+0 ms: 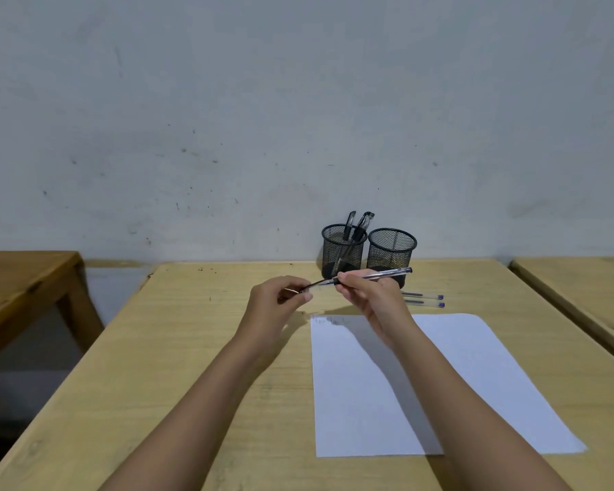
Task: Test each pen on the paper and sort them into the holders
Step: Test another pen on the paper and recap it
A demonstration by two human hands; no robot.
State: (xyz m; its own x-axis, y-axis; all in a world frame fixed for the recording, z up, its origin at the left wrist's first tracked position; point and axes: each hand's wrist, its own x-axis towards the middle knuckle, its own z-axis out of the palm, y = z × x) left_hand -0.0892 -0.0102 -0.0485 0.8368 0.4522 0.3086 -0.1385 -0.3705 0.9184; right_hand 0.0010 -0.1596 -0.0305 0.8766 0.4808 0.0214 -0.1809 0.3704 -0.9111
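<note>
- Clear plastic formed the barrel of the pen (376, 275) gripped in the right hand (373, 295), fingers closed around it near the tip end, barrel pointing away to the right and level above the table (199, 349).
- Left hand (280, 299) was pinched shut on a small dark cap (311, 286), held just beside the pen's tip; whether cap and tip touched could not be told.
- White paper (475, 384) lay below and to the near side of the right hand, with faint scribbles (330, 321) at its far left corner, just under the hands.
- Beyond the hands stood two black mesh holders, side by side: the left holder (342, 251) had several dark pens in it, and the right holder (390, 248) looked empty.
- Two more pens (424, 300) lay on the table just to the right of the right hand, between paper and holders.
- Risks, as a judgement: the small cap could slip from the pinch and roll off the table.
- With the tip bare and so close to the left fingers, ink could mark the skin.
- Writing over the existing scribbles could hide whether this pen worked, so a wrong holder might be chosen.
- Reaching past the loose pens could knock them, and a clumsy drop could tip a light mesh holder.
</note>
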